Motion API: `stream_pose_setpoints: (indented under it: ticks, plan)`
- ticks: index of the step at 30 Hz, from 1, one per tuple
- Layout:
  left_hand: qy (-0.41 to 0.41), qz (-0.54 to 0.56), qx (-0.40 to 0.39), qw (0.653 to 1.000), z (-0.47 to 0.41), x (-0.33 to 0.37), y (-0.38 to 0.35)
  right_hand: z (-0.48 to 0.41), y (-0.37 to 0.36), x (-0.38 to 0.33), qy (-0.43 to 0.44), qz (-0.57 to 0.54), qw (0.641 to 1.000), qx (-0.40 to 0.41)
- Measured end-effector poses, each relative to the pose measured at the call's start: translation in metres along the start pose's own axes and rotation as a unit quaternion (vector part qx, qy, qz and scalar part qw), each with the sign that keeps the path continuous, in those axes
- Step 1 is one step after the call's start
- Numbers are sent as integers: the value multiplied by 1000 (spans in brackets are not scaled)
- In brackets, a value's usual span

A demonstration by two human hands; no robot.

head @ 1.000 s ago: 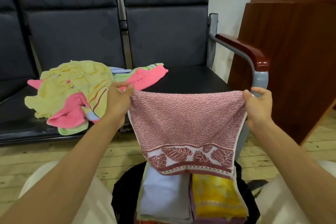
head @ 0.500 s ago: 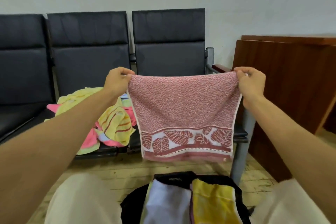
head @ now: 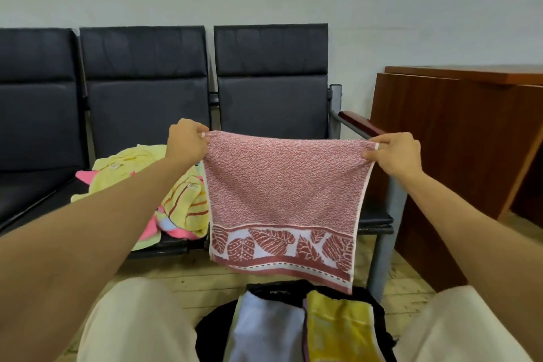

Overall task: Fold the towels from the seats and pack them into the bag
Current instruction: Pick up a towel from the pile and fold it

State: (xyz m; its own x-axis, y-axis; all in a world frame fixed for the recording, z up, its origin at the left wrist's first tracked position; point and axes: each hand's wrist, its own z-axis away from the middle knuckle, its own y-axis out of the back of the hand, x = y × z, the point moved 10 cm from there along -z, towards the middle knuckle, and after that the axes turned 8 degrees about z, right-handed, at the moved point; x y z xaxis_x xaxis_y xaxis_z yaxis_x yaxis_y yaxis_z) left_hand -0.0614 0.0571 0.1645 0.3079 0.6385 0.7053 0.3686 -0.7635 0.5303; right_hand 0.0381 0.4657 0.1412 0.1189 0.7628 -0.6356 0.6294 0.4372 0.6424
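The fingers (head: 202, 138) of the left hand (head: 186, 138) pinch the upper left corner of a pink towel (head: 283, 185), thumb and forefinger closed tight on the hem, and the fingers (head: 370, 153) of the right hand (head: 395, 154) pinch the upper right corner the same way. Between the two grips the top edge runs taut and nearly level, a little lower on the right, so the cloth hangs flat in the air facing the person, its long axis across from hand to hand. The fabric is nubbly terry with a fine speckled weave, thin white side hems, and a woven band of large leaves on white along the bottom edge. That bottom edge hangs just above an open black bag (head: 211, 329) on the floor between the person's knees, in which a folded white towel (head: 264, 329) and a folded yellow towel (head: 338, 329) stand side by side. Behind the left forearm a loose heap of towels (head: 182, 206), pale yellow, striped and bright pink, lies crumpled on a row of dark padded seats (head: 144, 97) with a grey metal frame and a reddish armrest (head: 360, 122). A brown wooden desk (head: 458, 138) stands to the right, on pale floorboards (head: 164, 273) before a plain light wall.
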Motion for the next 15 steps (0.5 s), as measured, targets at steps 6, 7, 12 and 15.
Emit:
stream_pose_setpoints:
  ticks: [6, 7, 12, 15]
  plan:
    - [-38, -86, 24, 995, 6, 5, -4, 3, 7, 2, -20, 16, 999, 35]
    - [-45, -103, 25, 993, 7, 6, -4, 3, 4, 3, -24, 6, 999, 28]
    - [-72, -149, 35, 986, 13, 11, -2, 1, -7, -2, 0, 26, 1000, -6]
    - [-56, -144, 29, 988, 11, 9, -4, 4, -15, -7, 8, -3, 999, -51]
